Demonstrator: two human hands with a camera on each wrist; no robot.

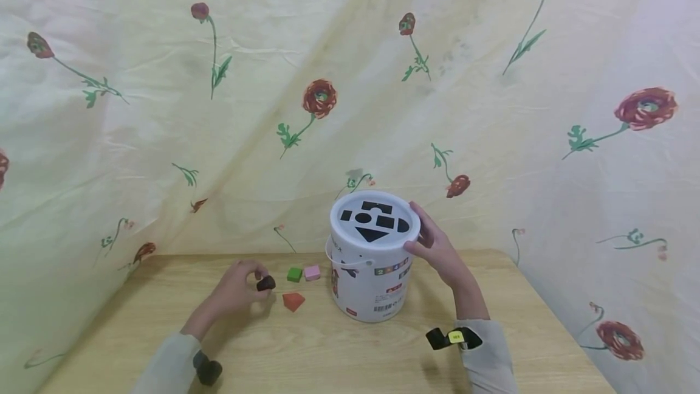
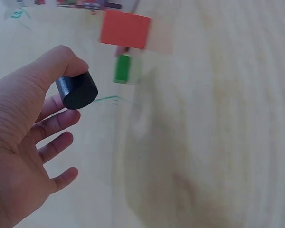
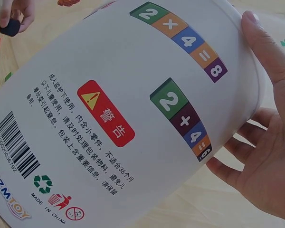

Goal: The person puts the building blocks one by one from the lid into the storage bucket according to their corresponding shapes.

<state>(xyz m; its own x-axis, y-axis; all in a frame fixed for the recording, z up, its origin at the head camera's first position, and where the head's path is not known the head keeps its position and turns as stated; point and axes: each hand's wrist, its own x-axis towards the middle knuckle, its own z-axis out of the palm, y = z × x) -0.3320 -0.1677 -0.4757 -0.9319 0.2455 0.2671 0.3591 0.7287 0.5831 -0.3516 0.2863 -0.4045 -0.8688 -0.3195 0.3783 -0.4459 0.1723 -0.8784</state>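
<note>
My left hand (image 1: 238, 288) pinches a black cylinder-like block (image 2: 77, 91) between thumb and index finger, just above the table; the other fingers are spread in the left wrist view. A white toy bucket (image 1: 369, 284) stands upright on the table, its white lid (image 1: 350, 233) cut with several shaped holes. At the bucket's upper right edge, my right hand (image 1: 437, 254) grips it, thumb toward the front and fingers round the back side. Between the left hand and the bucket lie an orange-red block (image 1: 293, 301), a green block (image 1: 295, 275) and a pink block (image 1: 312, 273).
The wooden table (image 1: 306, 357) runs back to a flowered cloth (image 1: 251, 138) hanging behind it. A thin white handle (image 1: 330, 252) hangs on the bucket's left side. Black wrist cameras sit on both sleeves.
</note>
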